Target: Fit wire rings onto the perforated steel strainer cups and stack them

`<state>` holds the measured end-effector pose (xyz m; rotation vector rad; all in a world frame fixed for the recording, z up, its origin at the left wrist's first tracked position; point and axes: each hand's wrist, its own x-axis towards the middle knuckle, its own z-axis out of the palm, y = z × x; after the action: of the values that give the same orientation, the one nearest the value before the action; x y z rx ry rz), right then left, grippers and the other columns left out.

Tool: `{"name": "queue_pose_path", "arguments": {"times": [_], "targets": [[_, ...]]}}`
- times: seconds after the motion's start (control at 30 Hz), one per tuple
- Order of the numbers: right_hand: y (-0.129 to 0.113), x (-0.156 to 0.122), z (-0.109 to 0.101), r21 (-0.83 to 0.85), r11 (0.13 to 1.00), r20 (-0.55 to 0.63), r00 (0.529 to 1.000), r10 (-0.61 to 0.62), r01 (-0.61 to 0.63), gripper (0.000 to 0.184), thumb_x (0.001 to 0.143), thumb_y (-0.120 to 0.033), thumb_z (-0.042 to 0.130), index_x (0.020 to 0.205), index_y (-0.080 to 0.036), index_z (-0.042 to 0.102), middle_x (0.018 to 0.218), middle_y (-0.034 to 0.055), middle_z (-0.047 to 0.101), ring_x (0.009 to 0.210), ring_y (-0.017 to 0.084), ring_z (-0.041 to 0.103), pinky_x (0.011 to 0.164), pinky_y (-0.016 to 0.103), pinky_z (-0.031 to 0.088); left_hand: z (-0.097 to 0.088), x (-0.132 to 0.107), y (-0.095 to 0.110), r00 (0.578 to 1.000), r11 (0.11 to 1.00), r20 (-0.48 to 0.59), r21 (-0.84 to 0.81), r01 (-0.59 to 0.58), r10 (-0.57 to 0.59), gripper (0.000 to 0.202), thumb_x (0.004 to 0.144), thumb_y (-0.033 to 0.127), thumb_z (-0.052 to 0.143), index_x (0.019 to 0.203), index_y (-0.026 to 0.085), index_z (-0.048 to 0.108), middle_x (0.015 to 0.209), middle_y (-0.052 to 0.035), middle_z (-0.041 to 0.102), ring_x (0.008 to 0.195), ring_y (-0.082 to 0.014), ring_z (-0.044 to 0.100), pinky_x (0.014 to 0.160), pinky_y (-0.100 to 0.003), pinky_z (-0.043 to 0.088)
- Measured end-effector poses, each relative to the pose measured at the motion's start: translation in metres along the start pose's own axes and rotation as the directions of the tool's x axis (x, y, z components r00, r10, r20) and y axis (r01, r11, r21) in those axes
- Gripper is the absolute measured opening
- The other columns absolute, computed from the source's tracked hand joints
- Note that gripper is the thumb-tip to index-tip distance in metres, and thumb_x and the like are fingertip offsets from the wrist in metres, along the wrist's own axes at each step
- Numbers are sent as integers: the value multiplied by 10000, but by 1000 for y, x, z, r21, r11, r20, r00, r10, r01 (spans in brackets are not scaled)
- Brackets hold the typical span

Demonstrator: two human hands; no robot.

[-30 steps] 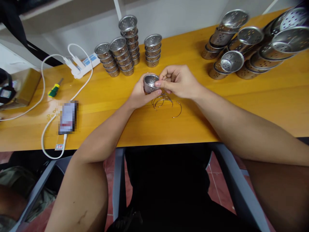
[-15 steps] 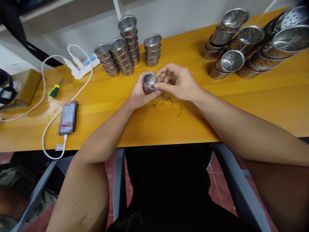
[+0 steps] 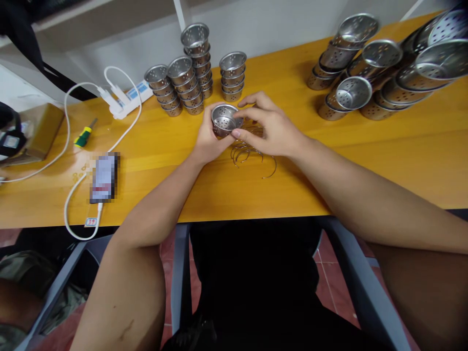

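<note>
My left hand (image 3: 208,139) is wrapped round a small perforated metal cup (image 3: 222,127), its open mouth tilted up towards me. At the cup's right rim is my right hand (image 3: 268,124), thumb low on the edge and a finger above it, the other fingers raised and bent. The fingertips appear to grip the rim loosely; whether anything thin is between them I cannot make out. Several thin wire rings (image 3: 248,152) lie on the table just below and behind the right hand, partly hidden by it.
Stacked perforated cups (image 3: 183,83) stand at the back, with larger perforated cups (image 3: 387,78) at the right. On the left are a power strip (image 3: 126,105) with white cables, a green-yellow screwdriver (image 3: 84,136), a phone (image 3: 104,178) and a cardboard box (image 3: 46,131).
The cup and my left hand have shifted slightly left and up, its mouth showing more. My right hand's fingers have spread further apart.
</note>
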<state>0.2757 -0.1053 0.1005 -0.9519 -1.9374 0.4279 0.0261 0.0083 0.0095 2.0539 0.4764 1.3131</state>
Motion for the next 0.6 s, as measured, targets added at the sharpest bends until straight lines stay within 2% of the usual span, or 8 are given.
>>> {"name": "queue_pose_path", "arguments": {"times": [0.1, 0.23, 0.47, 0.6], "targets": [[2, -1, 3, -3, 1000, 29, 1000, 3, -3, 591, 1123, -870, 959, 1422, -361, 960, 1621, 183, 795, 1682, 526, 700, 1447, 780, 619, 2, -1, 4, 1000, 1000, 16, -6, -24, 24, 1034, 985, 982, 954, 1736, 454, 479, 1603, -59, 756, 1422, -280, 805, 1254, -554, 754], [7, -3, 7, 21, 1000, 40, 999, -9, 8, 583, 1136, -864, 946, 1403, -346, 968, 1642, 193, 784, 1677, 525, 704, 1480, 795, 584, 3, -4, 6, 998, 998, 66, 69, -4, -1, 1130, 1047, 1036, 828, 1852, 393, 364, 1663, -120, 709, 1510, -317, 815, 1327, -585, 701], [8, -3, 12, 70, 997, 59, 998, -36, 32, 583, 1163, -868, 904, 1392, -337, 980, 1637, 189, 784, 1616, 501, 747, 1465, 771, 598, 3, -5, 11, 998, 997, 69, 73, 6, -11, 1141, 1024, 1020, 873, 1841, 393, 382, 1618, -114, 725, 1448, -298, 834, 1327, -559, 708], [5, -2, 10, 53, 999, 89, 996, -10, 5, 611, 1150, -883, 919, 1388, -323, 983, 1636, 202, 785, 1623, 504, 737, 1470, 752, 593, 2, -5, 10, 998, 998, 70, 70, 5, -10, 1112, 1029, 983, 905, 1828, 389, 409, 1617, -106, 729, 1461, -300, 839, 1338, -560, 723]]}}
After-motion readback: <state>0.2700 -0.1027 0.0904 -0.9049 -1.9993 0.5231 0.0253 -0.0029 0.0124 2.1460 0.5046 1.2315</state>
